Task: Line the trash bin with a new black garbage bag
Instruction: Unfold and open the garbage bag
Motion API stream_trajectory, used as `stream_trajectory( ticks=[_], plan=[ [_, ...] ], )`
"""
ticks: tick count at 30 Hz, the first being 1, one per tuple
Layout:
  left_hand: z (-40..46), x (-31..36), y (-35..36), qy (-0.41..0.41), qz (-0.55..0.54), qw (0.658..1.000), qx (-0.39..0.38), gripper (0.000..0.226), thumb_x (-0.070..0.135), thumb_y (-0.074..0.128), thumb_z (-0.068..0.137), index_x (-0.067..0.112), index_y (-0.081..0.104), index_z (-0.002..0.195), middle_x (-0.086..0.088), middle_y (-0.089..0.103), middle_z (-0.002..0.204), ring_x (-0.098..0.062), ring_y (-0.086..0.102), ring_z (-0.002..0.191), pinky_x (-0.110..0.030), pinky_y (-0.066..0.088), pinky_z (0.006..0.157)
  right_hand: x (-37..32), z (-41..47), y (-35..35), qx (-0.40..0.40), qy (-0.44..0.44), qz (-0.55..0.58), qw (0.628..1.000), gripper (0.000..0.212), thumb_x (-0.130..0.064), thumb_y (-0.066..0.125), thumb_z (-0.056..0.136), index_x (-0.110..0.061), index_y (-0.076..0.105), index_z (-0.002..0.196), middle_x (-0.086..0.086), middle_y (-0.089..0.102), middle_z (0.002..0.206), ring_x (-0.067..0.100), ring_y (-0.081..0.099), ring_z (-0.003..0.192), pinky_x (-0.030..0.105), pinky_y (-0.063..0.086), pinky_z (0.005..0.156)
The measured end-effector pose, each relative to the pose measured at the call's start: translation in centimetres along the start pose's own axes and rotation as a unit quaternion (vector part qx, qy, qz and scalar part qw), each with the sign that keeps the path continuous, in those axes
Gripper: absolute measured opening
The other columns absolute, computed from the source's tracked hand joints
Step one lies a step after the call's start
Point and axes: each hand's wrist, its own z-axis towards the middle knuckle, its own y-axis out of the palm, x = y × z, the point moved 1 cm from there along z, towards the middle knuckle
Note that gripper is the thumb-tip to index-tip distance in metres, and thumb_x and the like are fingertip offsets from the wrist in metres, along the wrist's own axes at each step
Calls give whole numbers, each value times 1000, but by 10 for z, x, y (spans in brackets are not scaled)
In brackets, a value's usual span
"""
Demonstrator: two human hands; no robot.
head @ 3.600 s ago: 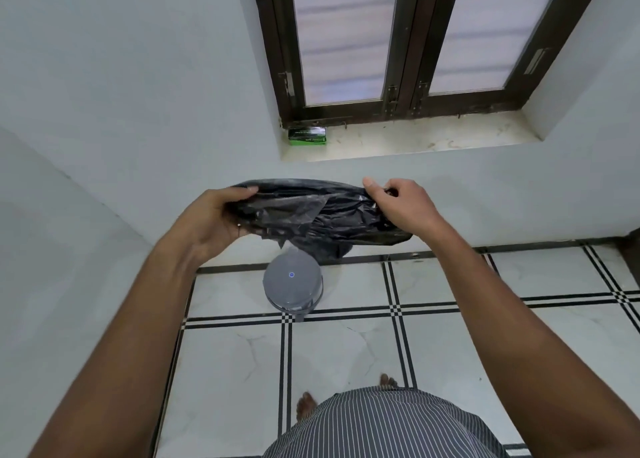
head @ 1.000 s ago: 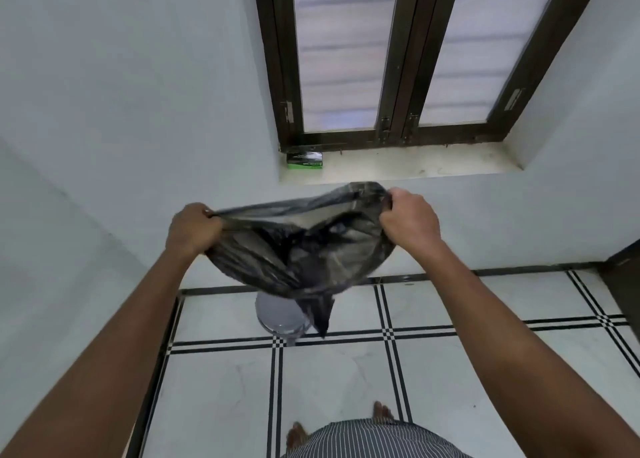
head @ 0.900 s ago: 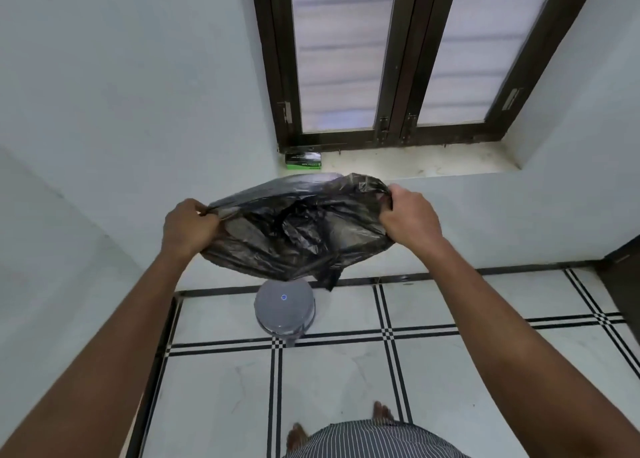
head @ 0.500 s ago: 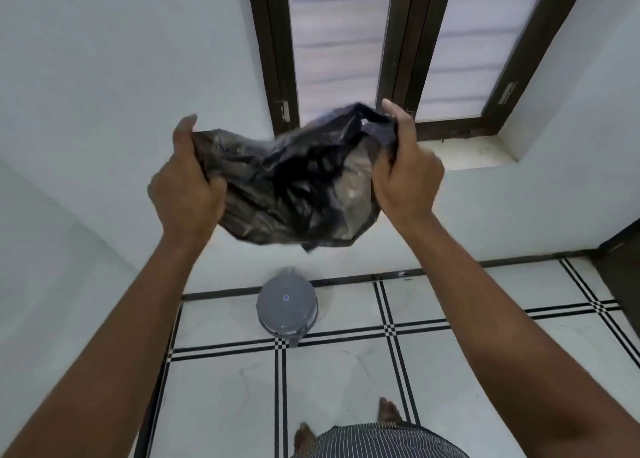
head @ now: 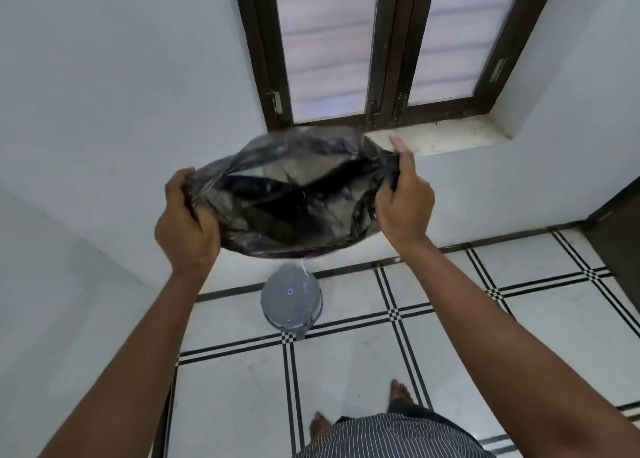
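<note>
A crumpled black garbage bag (head: pixel 294 198) is stretched in the air between my hands, its mouth partly spread and blurred by motion. My left hand (head: pixel 185 227) grips the bag's left edge with curled fingers. At the bag's right edge my right hand (head: pixel 403 198) pinches the plastic, with one finger pointing up. Below the bag, on the floor by the wall, stands a small round grey trash bin (head: pixel 291 302) with its lid down and a small blue light on top.
White walls meet in a corner at the left. A dark-framed window (head: pixel 381 52) with a stone sill (head: pixel 446 137) is straight ahead. The floor is white tile with black lines (head: pixel 394 315). My bare feet (head: pixel 320 426) stand close to the bin. A dark door edge (head: pixel 620 236) shows at right.
Both hands have come down from a raised position, and the bag's mouth has spread wider between them. The bag is blurred from being shaken.
</note>
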Motion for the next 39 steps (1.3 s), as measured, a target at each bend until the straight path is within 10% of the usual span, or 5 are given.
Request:
stream_trajectory(
  ticks=[3,7,10,16,39],
  plan=[
    [-18,-19,4,118,131,973,-147,42,11,57,96,17,61,138,-12,77,113,-34,69,91,-42,56,77,18,-30,17,-197,-56,-117,972,45,-28,46,106,-22,63,147,11,73,80,30,61,62,34,48,56],
    [-61,-103,17,-53,281,705,-649,28,30,56,96,14,77,105,-13,79,104,-27,73,91,-31,52,77,67,-99,24,-700,179,-223,655,31,-12,43,102,-5,70,114,19,77,96,38,77,75,43,68,69],
    [-71,-119,14,-190,138,774,-588,30,7,56,94,24,81,94,-5,80,107,-24,72,102,-27,52,82,72,-102,31,-625,257,-117,728,30,-16,45,109,-2,71,111,14,71,79,27,74,54,29,55,44],
    [-28,-67,27,-279,-13,890,-361,24,17,53,105,17,78,103,-4,76,100,-25,71,97,-39,56,90,42,-47,50,-417,238,-10,877,24,-16,50,101,-19,73,99,1,74,93,25,68,85,35,49,69],
    [-23,-23,68,-421,-66,869,-250,24,21,57,103,19,74,86,-3,74,89,-19,69,79,-29,54,72,40,23,87,-397,264,193,858,34,-35,43,116,-13,68,108,2,72,102,21,67,95,39,50,80]
  ],
)
